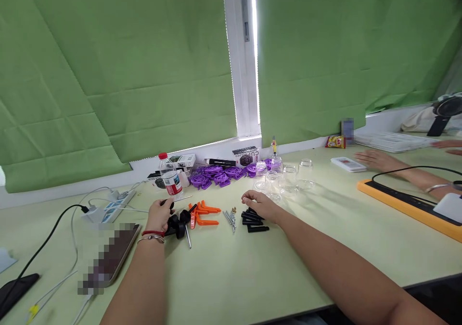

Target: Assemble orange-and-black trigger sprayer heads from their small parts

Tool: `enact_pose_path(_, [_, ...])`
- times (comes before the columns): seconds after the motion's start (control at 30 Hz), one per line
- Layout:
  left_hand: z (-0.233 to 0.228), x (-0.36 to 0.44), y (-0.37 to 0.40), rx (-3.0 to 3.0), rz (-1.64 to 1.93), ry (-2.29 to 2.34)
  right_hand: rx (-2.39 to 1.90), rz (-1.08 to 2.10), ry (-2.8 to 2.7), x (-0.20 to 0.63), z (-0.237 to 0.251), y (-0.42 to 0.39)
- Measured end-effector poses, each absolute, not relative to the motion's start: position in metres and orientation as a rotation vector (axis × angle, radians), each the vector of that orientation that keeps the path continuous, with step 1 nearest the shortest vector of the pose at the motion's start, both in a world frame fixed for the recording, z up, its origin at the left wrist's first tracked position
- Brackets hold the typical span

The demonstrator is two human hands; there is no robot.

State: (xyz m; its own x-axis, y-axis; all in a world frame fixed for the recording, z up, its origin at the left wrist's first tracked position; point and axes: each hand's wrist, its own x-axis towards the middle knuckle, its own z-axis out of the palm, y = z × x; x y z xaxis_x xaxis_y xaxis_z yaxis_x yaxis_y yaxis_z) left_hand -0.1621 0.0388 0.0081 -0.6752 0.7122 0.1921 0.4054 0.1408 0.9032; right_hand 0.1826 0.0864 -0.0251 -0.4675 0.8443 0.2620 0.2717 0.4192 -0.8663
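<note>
Black-knobbed rod (pixel 182 198): at the left hand (pixel 160 215), dark end between the fingers, slim metal shaft pointing right, near the foot of a bottle (pixel 171 178). Left grip narrow, closed on the dark end. Left forearm runs forward from the bottom of view; red cord and silver bangle at the wrist. Just beside this hand, black knobs (pixel 177 226) lie in a cluster on the table (pixel 209 277), one metal shaft angled toward the wearer.

Right hand (pixel 260 205): forearm slants in from lower right, fingers bent and pointing left over black tubes (pixel 256 223). Cannot tell whether the fingers touch or hold a tube. Between the hands, left to right: orange clips (pixel 206 209), silver screws (pixel 230 219), small brass-coloured pieces (pixel 234 210).

Containers: bottle upright, red cap on, label around its lower part; fill level not readable. Clear cups (pixel 273 184) grouped beyond the right hand. Yellow slim item (pixel 274 147) stands upright at the rear cup; inside or behind, cannot tell. Purple parts (pixel 216 176) lie along the back.

Edges and room: near table edge crosses lower right. Broad stretch of tabletop between the forearms; another right of the cups, reaching to an orange-edged tray (pixel 407 212). Left side tighter, phone (pixel 121 255) near the left forearm. Co-worker's hand (pixel 375 159) just beside a white device (pixel 348 164), well apart from the right hand.
</note>
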Motion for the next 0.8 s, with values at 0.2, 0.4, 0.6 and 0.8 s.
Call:
enact_pose_path(0.2, [0.004,-0.158,0.038,1.297,1.248,2.426,-0.947,0.995,-1.971,0.183,-0.023,0.085])
enact_pose_path(0.4, [0.008,-0.157,0.04,1.478,1.028,2.555,-0.978,0.973,-1.999,0.183,-0.022,0.083])
enact_pose_path(0.6, [0.027,-0.172,0.029,1.496,0.923,2.656,-1.037,0.632,-2.246,0.177,-0.02,0.082])
enact_pose_path(0.8, [0.04,-0.2,0.016,1.442,0.633,2.683,-1.035,0.374,-2.412,0.16,-0.022,0.087])
